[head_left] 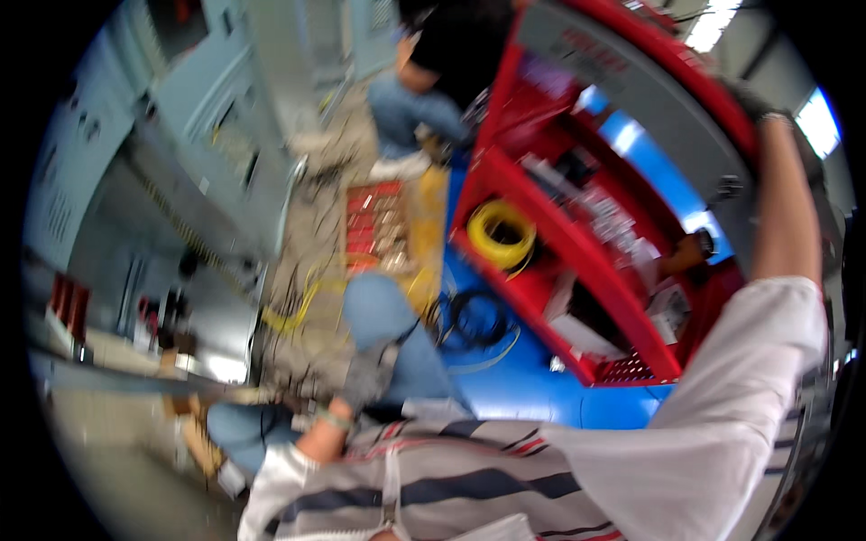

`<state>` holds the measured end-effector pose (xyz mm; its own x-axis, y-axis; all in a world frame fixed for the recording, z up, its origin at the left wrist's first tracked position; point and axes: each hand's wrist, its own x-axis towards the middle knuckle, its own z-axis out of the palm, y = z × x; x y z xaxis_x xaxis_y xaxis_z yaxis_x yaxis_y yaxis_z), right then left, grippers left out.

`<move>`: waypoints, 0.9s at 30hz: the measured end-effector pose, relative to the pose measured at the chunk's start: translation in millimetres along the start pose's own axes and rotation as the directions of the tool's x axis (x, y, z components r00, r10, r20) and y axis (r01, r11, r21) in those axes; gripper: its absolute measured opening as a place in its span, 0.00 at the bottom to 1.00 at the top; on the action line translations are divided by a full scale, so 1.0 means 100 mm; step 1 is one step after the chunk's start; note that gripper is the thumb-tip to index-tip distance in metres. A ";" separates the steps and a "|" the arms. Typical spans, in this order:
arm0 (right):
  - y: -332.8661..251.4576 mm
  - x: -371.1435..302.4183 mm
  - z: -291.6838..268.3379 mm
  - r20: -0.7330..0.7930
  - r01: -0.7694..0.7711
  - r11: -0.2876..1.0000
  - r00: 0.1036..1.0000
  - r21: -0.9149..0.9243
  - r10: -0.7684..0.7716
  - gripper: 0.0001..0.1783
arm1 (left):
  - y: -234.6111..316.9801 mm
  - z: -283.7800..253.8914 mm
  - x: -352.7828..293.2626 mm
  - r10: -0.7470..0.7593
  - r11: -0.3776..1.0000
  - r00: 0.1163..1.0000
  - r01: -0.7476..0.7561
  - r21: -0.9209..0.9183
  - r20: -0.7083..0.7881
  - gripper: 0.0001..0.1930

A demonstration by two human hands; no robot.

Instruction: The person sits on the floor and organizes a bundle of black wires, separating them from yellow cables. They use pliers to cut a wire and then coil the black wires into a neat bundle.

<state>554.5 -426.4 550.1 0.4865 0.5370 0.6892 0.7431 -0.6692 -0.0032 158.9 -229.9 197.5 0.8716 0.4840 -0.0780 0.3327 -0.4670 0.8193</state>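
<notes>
My right arm reaches up along the side of a red tool cart [586, 302], and my dark-gloved right hand [783, 113] is at the cart's upper red edge. Blur and shadow hide its fingers, so I cannot tell how they are bent. Low in front of me, my left hand [363, 379] in a grey glove is beside my bent knee [379, 311]; its fingers are smeared. A coil of yellow cable [501, 234] lies on the cart's lower shelf. Small parts in clear bags [609, 216] and a brown-and-black object [693, 252] sit on the shelf above.
Grey electrical cabinets [194, 135] stand open at the left. Another person [410, 99] crouches ahead by the cart. On the floor are a box of red-and-metal parts [377, 225], loose yellow cable [302, 302] and a black cable coil [478, 320] on the blue surface [532, 392].
</notes>
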 end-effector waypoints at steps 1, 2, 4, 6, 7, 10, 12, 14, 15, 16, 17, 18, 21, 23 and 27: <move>-0.32 -0.44 0.20 0.012 0.036 0.975 0.999 0.220 -0.040 0.29 | 0.06 0.00 0.02 0.012 1.000 1.000 -0.012 0.003 -0.028 0.17; -0.70 -0.91 0.37 0.075 0.036 0.892 0.994 0.451 -0.078 0.28 | -0.03 0.04 0.03 -0.001 0.995 0.999 -0.003 -0.097 -0.042 0.15; -1.49 -1.95 0.72 0.374 -0.128 0.625 0.884 0.770 -0.280 0.28 | -0.14 0.03 0.02 0.075 0.976 0.993 -0.092 -0.195 -0.092 0.14; -2.12 -2.83 0.90 0.533 -0.328 0.442 0.683 0.835 -0.499 0.27 | -0.17 -0.01 0.00 -0.046 0.943 0.999 0.040 -0.330 -0.012 0.15; -2.38 -3.17 1.03 0.556 -0.392 0.394 0.608 0.831 -0.567 0.27 | -0.18 -0.03 -0.05 -0.105 0.914 0.994 0.110 -0.392 0.034 0.15; -2.70 -3.64 1.12 0.595 -0.488 0.358 0.524 0.796 -0.609 0.26 | -0.12 -0.09 -0.03 -0.184 0.897 0.974 0.222 -0.383 0.134 0.16; -2.71 -3.71 1.14 0.605 -0.514 0.346 0.512 0.785 -0.610 0.26 | -0.16 -0.04 -0.03 -0.175 0.852 0.976 0.218 -0.476 0.132 0.16; -2.71 -3.76 1.11 0.610 -0.533 0.335 0.505 0.777 -0.611 0.25 | -0.17 -0.02 -0.02 -0.158 0.831 0.983 0.182 -0.526 0.091 0.16; -2.72 -3.77 1.12 0.609 -0.533 0.334 0.504 0.777 -0.613 0.25 | -0.16 -0.02 -0.01 -0.198 0.783 0.970 0.245 -0.571 0.144 0.15; -2.71 -3.77 1.12 0.609 -0.531 0.336 0.507 0.778 -0.610 0.25 | -0.16 -0.04 0.00 -0.234 0.730 0.951 0.308 -0.610 0.200 0.15; -2.66 -3.74 1.13 0.607 -0.521 0.341 0.516 0.782 -0.604 0.24 | -0.16 -0.04 0.01 -0.266 0.672 0.929 0.370 -0.641 0.257 0.15; -2.62 -3.72 1.10 0.602 -0.509 0.346 0.519 0.788 -0.607 0.24 | -0.16 -0.05 -0.03 -0.282 0.673 0.928 0.372 -0.639 0.243 0.15; -2.10 -3.42 1.02 0.620 -0.384 0.498 0.595 0.778 -0.511 0.24 | -0.17 -0.06 -0.03 -0.301 0.648 0.917 0.398 -0.650 0.262 0.15; -1.51 -3.14 0.93 0.632 -0.251 0.706 0.693 0.662 -0.346 0.23 | -0.16 -0.09 -0.02 -0.320 0.577 0.893 0.449 -0.682 0.317 0.15; -0.23 -2.61 0.75 0.552 -0.065 0.994 0.834 0.085 0.008 0.23 | -0.14 -0.08 -0.03 -0.317 0.486 0.882 0.466 -0.739 0.348 0.15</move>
<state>444.5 -512.5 316.2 0.6651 0.7260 0.1749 0.7459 -0.6570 -0.1096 148.5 -218.5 190.5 0.7890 0.3172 -0.5261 0.3021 0.5455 0.7818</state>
